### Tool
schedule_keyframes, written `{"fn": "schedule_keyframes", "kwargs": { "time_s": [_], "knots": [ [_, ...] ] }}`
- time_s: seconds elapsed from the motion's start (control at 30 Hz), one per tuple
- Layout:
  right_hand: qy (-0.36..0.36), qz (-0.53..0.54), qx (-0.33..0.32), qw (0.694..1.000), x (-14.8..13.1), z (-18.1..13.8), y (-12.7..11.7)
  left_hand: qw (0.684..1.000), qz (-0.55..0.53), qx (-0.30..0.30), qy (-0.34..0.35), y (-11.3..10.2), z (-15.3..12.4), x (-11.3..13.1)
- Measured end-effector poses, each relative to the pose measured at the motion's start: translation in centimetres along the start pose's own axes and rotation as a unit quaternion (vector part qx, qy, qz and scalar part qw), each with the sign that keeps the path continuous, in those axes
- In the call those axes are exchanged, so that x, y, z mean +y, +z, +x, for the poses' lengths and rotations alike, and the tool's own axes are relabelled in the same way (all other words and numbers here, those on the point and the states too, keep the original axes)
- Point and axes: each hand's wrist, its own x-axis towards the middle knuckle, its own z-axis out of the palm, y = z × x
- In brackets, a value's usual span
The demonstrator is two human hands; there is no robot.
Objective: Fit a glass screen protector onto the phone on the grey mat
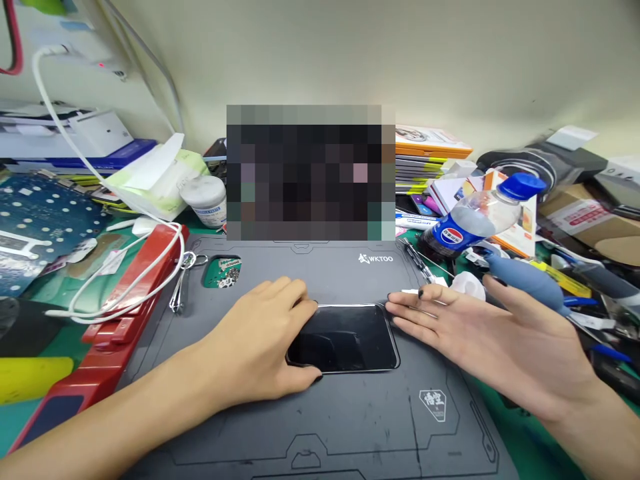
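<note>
A smartphone (353, 340) with a dark glossy screen lies flat on the grey work mat (360, 417). My left hand (265, 340) is closed around its left end, fingers at the far edge and thumb at the near edge. Beside the phone's far right corner is my right hand (480, 327), palm turned up, fingers stretched out and thumb apart. A thin, shiny sliver (424, 311) shows by the right fingers; whether it is held I cannot tell.
On the left are a red tool (125, 300) with a white cable (125, 303), keys (183, 280) and a white jar (205, 200). Small screws (230, 273) sit in a mat cutout. A Pepsi bottle (465, 223), a blue air blower (525, 277) and clutter crowd the right. The back middle is pixelated.
</note>
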Motion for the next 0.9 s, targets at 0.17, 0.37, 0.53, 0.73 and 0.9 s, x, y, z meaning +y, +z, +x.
{"fn": "schedule_keyframes", "kwargs": {
  "time_s": [0.17, 0.37, 0.53, 0.73, 0.9],
  "knots": [
    [-0.03, -0.076, 0.003, 0.997, -0.2, 0.1, 0.4, 0.998, -0.006, 0.064, 0.018, 0.3, -0.2, 0.2],
    [-0.227, -0.469, 0.144, 0.841, -1.6, -1.0, -0.9, 0.988, -0.012, 0.152, 0.019, -0.4, -0.4, -1.4],
    [-0.283, -0.643, 0.187, 0.687, -1.4, -1.1, -1.9, 0.978, 0.062, 0.199, -0.026, -0.9, -0.1, -4.7],
    [-0.306, -0.737, 0.102, 0.595, -0.4, 0.0, -1.3, 0.981, 0.063, 0.172, -0.056, -0.4, 0.5, -6.6],
    [-0.429, -0.724, 0.15, 0.519, -0.9, -0.6, -0.4, 0.985, 0.036, 0.15, -0.073, 0.0, 0.8, -6.8]
  ]
}}
